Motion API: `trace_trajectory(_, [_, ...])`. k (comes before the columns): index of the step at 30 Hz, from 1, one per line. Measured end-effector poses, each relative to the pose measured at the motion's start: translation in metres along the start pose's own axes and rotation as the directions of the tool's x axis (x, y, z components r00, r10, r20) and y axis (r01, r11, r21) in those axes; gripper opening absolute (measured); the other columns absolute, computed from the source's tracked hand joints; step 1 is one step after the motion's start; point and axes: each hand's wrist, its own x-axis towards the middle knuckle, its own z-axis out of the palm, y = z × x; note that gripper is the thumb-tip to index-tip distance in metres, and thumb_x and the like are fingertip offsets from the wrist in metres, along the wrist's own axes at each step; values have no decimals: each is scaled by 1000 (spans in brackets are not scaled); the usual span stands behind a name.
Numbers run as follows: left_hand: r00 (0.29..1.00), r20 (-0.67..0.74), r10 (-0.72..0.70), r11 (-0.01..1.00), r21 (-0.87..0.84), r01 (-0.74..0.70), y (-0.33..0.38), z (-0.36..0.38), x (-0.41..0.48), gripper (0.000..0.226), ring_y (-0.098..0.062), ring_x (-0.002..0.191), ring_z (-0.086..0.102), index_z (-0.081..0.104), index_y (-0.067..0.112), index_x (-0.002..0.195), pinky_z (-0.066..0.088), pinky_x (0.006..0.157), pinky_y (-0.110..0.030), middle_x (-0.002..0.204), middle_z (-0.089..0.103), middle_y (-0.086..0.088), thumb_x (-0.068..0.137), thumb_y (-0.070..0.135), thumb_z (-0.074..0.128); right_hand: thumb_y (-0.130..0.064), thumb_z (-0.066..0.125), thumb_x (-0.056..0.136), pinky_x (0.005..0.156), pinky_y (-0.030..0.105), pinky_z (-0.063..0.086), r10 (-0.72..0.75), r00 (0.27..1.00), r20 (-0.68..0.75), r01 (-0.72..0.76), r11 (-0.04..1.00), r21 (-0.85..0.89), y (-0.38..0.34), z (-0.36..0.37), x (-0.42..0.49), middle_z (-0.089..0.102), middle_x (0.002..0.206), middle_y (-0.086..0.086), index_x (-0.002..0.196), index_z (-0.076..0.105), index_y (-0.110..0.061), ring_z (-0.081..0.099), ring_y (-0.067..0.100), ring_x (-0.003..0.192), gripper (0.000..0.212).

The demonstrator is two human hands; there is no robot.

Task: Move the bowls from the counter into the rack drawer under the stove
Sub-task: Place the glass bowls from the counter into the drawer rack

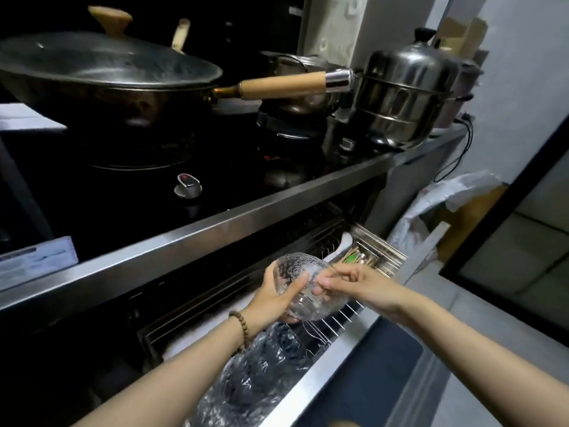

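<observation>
A clear patterned glass bowl [303,288] is held tilted above the pulled-out rack drawer [335,343] under the stove. My left hand [277,298] grips its left side and base, thumb across the glass. My right hand [354,285] pinches the bowl's right rim with curled fingers. Several glass bowls [261,374] stand on edge in the drawer's wire rack below my left forearm. The drawer's steel front runs along its near edge.
A lidded wok [107,78] with a wooden handle [283,84] juts over the stove. A steel steamer pot [403,94] stands at the right. A cutlery tray [369,257] fills the drawer's far end. A white plastic bag [437,208] hangs by the wall.
</observation>
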Motion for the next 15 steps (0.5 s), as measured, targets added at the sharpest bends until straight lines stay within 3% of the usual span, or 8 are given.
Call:
trace_trajectory(2, [999,-11,-39,999,6,39,-13,2,12,89,-15,90,69,13,34,144,60,66,-29,142,42,2,71,61,56,-22,66,76,85,26,56,48,999,-1,-48,999,23,14,-3,12,74,92,7,96,70,-8,69,15,80,25])
trace_trajectory(5, [992,-37,-117,987,109,121,-38,-1,27,94,-18,92,70,6,36,147,55,88,-36,152,31,2,70,75,44,-21,67,79,76,21,58,136,990,-26,-136,991,-13,38,-10,34,76,83,-2,90,72,-15,68,9,71,13])
trace_trajectory(7, [988,-50,-145,968,202,152,-53,-5,33,101,-22,118,57,4,33,148,40,107,-41,155,26,2,65,80,39,-16,64,86,63,16,55,211,975,-72,-215,975,-54,58,-17,51,75,72,-6,83,72,-21,67,6,63,9])
trace_trajectory(9, [992,-43,-120,940,317,127,-65,-8,35,105,-21,137,35,4,29,149,28,114,-39,157,19,0,64,79,38,-17,63,87,69,22,56,299,949,-106,-306,950,-64,72,-21,65,73,70,-5,78,70,-22,66,11,66,13])
trace_trajectory(11, [996,-32,-83,856,510,88,-80,-14,39,100,-19,143,20,4,28,150,21,117,-39,158,14,0,70,78,38,-17,64,86,77,33,54,402,906,-129,-410,911,-39,79,-21,75,70,74,2,77,67,-17,63,20,73,10])
trace_trajectory(13, [996,-20,-81,691,719,71,-95,-19,42,94,-18,146,7,1,26,150,8,119,-41,159,9,1,77,75,35,-21,68,82,69,32,54,491,862,-130,-498,867,-26,89,-24,87,66,76,6,83,65,-8,61,20,70,13])
trace_trajectory(15, [995,0,-98,551,833,54,-107,-23,44,102,-18,146,-7,-3,27,150,-8,118,-45,159,2,3,69,84,21,-33,77,68,70,37,57,574,810,-123,-584,808,-76,98,-25,99,67,84,12,96,62,1,63,23,71,46])
